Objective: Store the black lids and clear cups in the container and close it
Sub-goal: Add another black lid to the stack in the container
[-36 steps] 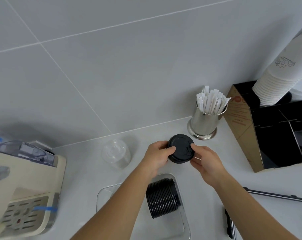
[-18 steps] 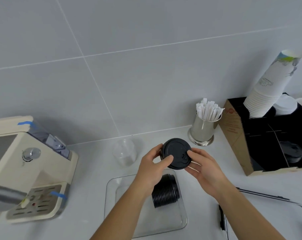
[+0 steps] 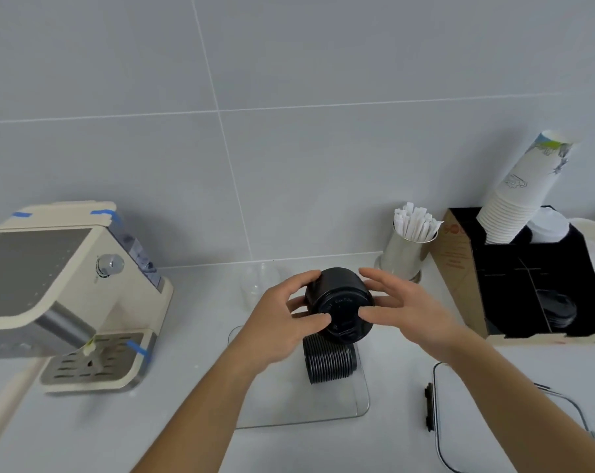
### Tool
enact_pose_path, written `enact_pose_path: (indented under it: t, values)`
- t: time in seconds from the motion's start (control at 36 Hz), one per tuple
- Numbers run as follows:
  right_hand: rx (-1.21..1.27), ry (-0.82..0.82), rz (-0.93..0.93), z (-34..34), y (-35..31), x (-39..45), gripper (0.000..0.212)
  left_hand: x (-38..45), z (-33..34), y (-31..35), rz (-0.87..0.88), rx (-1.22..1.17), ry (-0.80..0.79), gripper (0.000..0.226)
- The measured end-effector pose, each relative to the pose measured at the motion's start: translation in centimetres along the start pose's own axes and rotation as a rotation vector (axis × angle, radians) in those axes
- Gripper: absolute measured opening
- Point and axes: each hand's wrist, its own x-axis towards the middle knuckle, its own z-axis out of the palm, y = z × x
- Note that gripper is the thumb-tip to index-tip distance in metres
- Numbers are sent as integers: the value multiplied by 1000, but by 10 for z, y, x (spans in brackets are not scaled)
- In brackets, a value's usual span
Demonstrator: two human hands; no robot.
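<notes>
Above the clear container [image 3: 361,397] I see a stack of black lids [image 3: 340,305] pinched between my left hand [image 3: 282,322] and right hand [image 3: 408,312]. Another lid stack [image 3: 328,361] lies inside the container. At ten o'clock stands a clear cup [image 3: 257,285]; at four o'clock, the container's lid [image 3: 439,404].

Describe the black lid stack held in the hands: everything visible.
The held lid stack is a short column of nested black lids, plastic by the look, glossy, tipped so its round top face with a raised sip spout faces the camera. It is held above the counter, over the far end of the clear container. The left hand grips its left side, thumb on the face; the right hand touches the right side, fingers spread. The lid count is unclear.
</notes>
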Motion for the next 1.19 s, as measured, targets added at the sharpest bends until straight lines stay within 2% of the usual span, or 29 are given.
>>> enact_pose_path:
  t: [0.22, 0.58, 0.81, 0.94, 1.06, 1.19]
  values:
    - [-430, -83, -84, 12, -13, -7, 84, -17, -4, -6, 2, 117, -41, 71]
    - [-754, -138, -141, 36, -2, -17, 74, -35, 0, -37, 15, 238, -83, 71]
    - [-646, -97, -120, 44, 21, -24, 68, -44, 8, -63, -6, 165, -28, 66]
    - [-609, -88, -51, 46, 41, -26, 68, -53, 13, -77, -166, 23, -46, 53]
    - [-600, -107, 15, 47, 55, -24, 73, -57, 15, -86, -261, -51, -47, 29]
    - [-625, -116, 45, 48, 63, -17, 76, -53, 16, -91, -353, -114, -1, 22]
